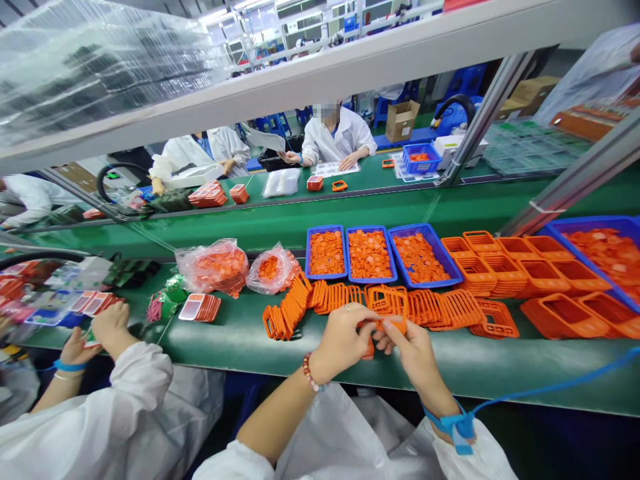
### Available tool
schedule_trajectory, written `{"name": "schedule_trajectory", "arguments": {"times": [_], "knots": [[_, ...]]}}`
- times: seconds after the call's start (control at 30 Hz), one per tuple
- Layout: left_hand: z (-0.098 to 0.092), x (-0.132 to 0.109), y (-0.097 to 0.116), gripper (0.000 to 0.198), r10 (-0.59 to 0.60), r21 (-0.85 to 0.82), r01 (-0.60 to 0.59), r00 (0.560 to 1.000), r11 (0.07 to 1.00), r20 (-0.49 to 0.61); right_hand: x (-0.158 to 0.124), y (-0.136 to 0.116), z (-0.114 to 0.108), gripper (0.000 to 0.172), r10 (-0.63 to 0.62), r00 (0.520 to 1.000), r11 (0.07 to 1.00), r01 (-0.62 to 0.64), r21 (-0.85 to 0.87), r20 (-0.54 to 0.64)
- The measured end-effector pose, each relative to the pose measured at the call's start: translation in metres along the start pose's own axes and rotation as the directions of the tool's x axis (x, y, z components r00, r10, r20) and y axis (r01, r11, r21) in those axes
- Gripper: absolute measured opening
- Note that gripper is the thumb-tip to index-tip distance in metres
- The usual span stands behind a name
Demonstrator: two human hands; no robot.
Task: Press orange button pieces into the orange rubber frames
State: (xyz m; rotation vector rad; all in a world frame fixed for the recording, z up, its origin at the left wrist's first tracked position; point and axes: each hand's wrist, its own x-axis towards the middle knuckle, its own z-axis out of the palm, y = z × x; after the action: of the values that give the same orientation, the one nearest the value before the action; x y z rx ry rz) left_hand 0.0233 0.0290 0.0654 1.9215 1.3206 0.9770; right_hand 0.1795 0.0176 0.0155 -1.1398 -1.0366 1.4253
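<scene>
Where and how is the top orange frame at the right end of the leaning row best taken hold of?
The orange frame is probably best pinched by its near rim, one finger inside the opening, coming from the person's side. It lies nearly flat, its middle is open, and bare green tabletop lies in front, while other frames crowd its left.

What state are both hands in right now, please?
Left hand: closed, holding a small orange piece.
Right hand: closed, apparently holding the same small orange piece.
</scene>
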Motion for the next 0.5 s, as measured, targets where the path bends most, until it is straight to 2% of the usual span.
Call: {"name": "schedule_trajectory", "arguments": {"times": [0.27,0.5], "knots": [[0.0003,-0.0035,-0.0009,0.009,-0.141,0.011,0.141,0.990,0.990,0.001,-0.0021,0.0072,0.0004,0.042,0.040,0.999,0.996,-0.042,0.077,0.031],[0.0070,-0.0057,0.0034,0.007,-0.191,0.007,0.191,0.981,0.982,0.038,-0.0041,0.0098,-0.0029,0.044,0.051,0.998,0.997,-0.053,0.055,0.028]]}}
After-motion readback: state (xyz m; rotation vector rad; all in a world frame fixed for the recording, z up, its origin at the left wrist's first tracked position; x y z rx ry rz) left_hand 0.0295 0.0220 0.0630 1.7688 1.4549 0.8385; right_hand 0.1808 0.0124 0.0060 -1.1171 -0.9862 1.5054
